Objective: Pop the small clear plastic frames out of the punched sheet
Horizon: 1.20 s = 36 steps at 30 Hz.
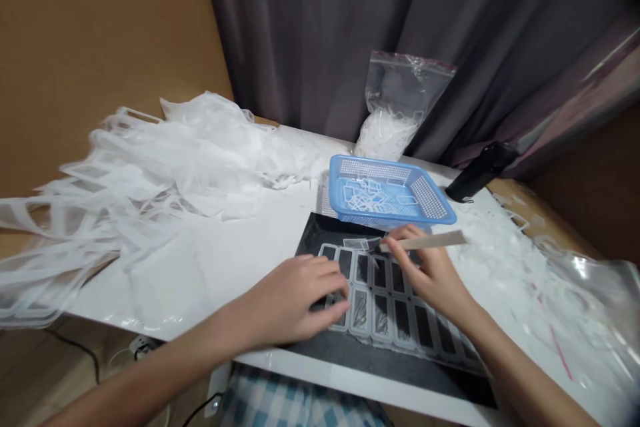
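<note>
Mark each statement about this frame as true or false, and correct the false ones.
1. The left hand presses flat on the clear sheet of rectangular frames. True.
2. The right hand holds a pair of scissors. False: its fingers grip a thin flat blade-like tool whose tip meets the sheet's far edge.
3. The blue basket holds small clear frame pieces. True.
4. The sheet lies directly on the white tabletop. False: it lies on a black mat on the white table.
5. The zip bag by the curtain lies flat and empty. False: it stands upright with white pieces in it.
</note>
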Available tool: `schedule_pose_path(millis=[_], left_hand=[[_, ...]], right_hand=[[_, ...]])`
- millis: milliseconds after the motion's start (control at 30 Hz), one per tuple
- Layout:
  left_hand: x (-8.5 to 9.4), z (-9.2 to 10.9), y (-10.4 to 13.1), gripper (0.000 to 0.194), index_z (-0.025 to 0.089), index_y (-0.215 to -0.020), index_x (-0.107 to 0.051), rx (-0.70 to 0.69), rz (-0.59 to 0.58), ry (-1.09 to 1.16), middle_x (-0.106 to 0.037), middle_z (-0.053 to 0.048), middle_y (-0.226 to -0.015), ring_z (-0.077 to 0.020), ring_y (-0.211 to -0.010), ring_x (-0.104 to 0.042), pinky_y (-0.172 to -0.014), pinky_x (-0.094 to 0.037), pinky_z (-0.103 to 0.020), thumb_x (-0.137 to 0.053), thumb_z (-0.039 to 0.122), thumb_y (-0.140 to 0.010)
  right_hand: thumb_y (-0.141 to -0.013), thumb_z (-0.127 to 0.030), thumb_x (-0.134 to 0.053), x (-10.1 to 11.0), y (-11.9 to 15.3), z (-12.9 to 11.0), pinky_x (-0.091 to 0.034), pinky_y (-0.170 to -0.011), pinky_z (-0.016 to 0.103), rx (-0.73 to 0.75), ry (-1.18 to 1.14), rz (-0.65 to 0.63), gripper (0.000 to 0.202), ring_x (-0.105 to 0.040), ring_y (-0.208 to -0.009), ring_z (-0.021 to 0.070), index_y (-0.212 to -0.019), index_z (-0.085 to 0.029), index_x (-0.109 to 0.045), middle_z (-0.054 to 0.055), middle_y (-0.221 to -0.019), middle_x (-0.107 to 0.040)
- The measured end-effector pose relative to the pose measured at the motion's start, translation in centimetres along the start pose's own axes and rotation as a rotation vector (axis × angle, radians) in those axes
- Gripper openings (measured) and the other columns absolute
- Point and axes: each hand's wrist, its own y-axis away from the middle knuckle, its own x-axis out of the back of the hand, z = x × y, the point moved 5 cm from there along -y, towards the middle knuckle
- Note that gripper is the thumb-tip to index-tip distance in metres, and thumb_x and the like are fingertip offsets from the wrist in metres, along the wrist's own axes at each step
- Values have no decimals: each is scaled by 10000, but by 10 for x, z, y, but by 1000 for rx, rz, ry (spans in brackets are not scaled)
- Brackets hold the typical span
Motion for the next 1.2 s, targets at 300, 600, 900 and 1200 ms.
schedule_pose_path(millis=[300,600,900,1200], left_hand=[[-6,-46,-63,302,234,-717,-354,304,-354,328,-454,96,-449,-94,-343,-378,-371,-298,-213,-613,374,-787],[-9,-45,-50,303,198,-676,-428,301,-114,329,-434,94,-510,-77,-489,-371,-467,-255,-202,-657,368,-776],[-14,-44,-48,199,207,-763,-508,295,-84,311,-469,109,-484,-79,-466,-415,-491,-295,-185,-646,341,-812],[-13,-45,-48,204,206,-777,-519,271,-83,293,-479,109,-484,-79,-458,-420,-469,-295,-178,-663,346,-814]], right_hand=[[-1025,-428,-427,-43,16,14,-519,-724,261,-125,-396,-150,401,-662,-728,152,-866,-153,-670,39,-782,-660],[-1044,-360,-401,-42,17,10,-505,-746,284,-119,-346,-190,369,-643,-770,163,-855,-163,-650,45,-808,-649],[-982,-109,-429,-43,36,-23,-579,-849,387,343,172,-142,198,-645,-1011,238,-1083,-151,-593,128,-1024,-680],[-962,-61,-459,-57,54,-24,-587,-939,441,415,421,-122,266,-638,-1136,303,-1173,-59,-622,174,-1136,-705]])
